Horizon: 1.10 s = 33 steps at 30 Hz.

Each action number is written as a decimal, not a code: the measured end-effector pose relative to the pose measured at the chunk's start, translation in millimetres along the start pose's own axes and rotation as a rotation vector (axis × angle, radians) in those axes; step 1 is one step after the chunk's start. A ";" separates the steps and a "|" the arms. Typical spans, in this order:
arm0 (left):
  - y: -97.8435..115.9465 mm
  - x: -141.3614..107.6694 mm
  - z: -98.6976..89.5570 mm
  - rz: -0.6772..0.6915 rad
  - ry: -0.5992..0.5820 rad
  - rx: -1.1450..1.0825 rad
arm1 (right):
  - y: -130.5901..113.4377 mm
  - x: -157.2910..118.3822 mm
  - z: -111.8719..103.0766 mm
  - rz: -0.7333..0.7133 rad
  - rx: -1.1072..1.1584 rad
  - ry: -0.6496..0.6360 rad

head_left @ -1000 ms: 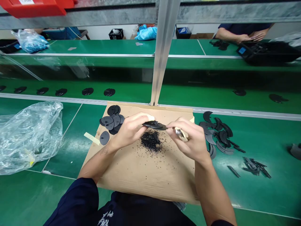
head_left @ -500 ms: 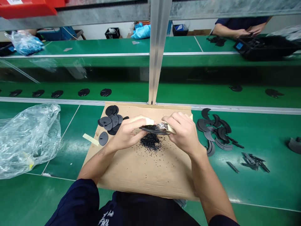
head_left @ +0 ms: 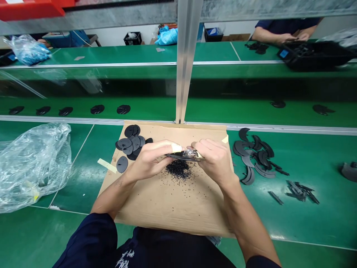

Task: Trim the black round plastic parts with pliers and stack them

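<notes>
The left hand (head_left: 152, 158) holds a flat black piece (head_left: 179, 156); the right hand (head_left: 214, 156) holds a shiny metal tool (head_left: 192, 153) at its edge; tiny black bits (head_left: 178, 169) lie below on a brown sheet (head_left: 173, 208); round black discs (head_left: 125, 143) lie to the left; curved black pieces (head_left: 262, 158) lie to the right.

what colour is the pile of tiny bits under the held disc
The pile is black; it shows best in the head view.
</notes>
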<state>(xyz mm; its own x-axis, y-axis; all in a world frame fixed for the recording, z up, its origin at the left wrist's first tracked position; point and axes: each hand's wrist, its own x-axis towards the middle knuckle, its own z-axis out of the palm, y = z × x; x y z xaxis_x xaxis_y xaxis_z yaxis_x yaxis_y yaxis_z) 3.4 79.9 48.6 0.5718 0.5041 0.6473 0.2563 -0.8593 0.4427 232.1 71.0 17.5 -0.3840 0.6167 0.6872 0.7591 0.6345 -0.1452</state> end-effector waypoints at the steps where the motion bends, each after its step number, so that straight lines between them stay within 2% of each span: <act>1: 0.0 0.3 -0.6 0.011 0.000 0.011 | 0.5 -0.4 0.2 0.004 0.007 0.002; 7: 3.9 2.5 -3.2 0.090 -0.028 0.141 | 9.6 -0.6 4.0 0.017 -0.154 0.058; 12: 4.1 0.5 -2.4 0.066 -0.129 0.311 | 8.6 0.6 -2.8 -0.019 -0.252 -0.054; 14: 2.3 0.0 -2.4 0.063 -0.134 0.346 | 10.4 -0.7 -9.9 -0.007 -0.237 -0.083; 16: 0.2 0.3 -1.9 0.070 -0.106 0.340 | 14.2 -2.1 -18.7 0.010 -0.163 -0.105; 19: -2.2 2.1 1.0 0.071 -0.041 0.274 | 18.3 -1.8 -31.2 0.025 0.091 -0.145; 21: -3.0 3.8 3.6 0.071 -0.003 0.198 | 17.6 0.3 -36.0 0.003 0.248 -0.142; 23: -3.9 6.1 4.6 0.062 -0.001 0.106 | 15.4 2.9 -37.1 -0.055 0.298 -0.105; 27: -8.2 12.5 1.9 -0.046 -0.140 -0.064 | 12.5 7.9 -31.9 -0.186 0.152 0.004; 29: -12.9 16.4 2.4 -0.126 -0.190 -0.088 | 11.9 8.6 -27.8 -0.227 0.082 0.020; 31: -19.7 19.1 4.3 -0.177 -0.245 -0.077 | 12.1 4.4 -23.7 -0.230 0.045 0.003; 33: -29.3 18.1 2.5 -0.174 -0.356 -0.049 | 14.3 -8.9 -21.2 -0.176 0.015 -0.032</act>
<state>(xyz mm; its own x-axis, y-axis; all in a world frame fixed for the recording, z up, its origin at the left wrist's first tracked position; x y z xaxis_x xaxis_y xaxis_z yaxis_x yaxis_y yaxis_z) 8.2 114.0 45.8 0.7599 0.5724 0.3080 0.3404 -0.7541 0.5617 257.5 64.7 24.4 -0.5269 0.5101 0.6799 0.6712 0.7404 -0.0354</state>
